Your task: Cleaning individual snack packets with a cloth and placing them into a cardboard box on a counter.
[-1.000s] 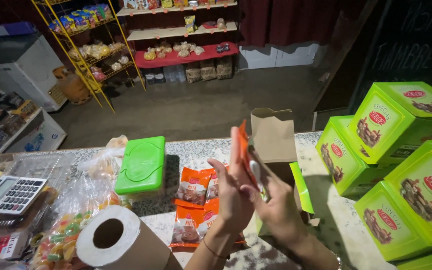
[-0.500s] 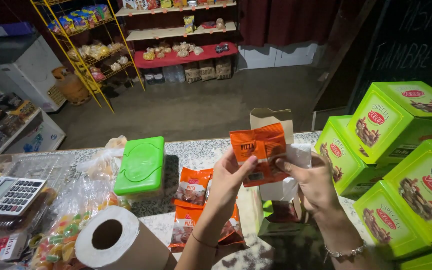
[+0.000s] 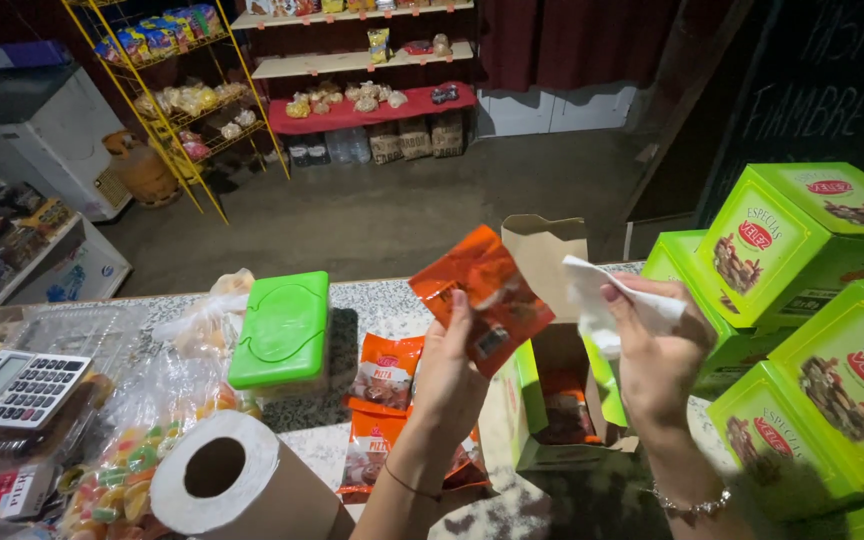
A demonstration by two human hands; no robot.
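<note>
L hand (image 3: 457, 375) grips orange sachet (image 3: 482, 297) up, face toward viewer; R hand (image 3: 652, 350) closed on white cloth (image 3: 607, 300), over open box (image 3: 552, 400) on table (image 3: 392, 300)

The counter is crowded. On the right, tall stacked green cardboard boxes (image 3: 812, 300) make a wall. In the middle, an open green carton (image 3: 552, 420) and a brown paper bag (image 3: 542, 250) block the way. On the left stand a green-lidded plastic tub (image 3: 282, 335) and a white paper roll (image 3: 227, 480). A narrow bare strip of speckled stone counter (image 3: 382, 300) lies between tub and bag
</note>
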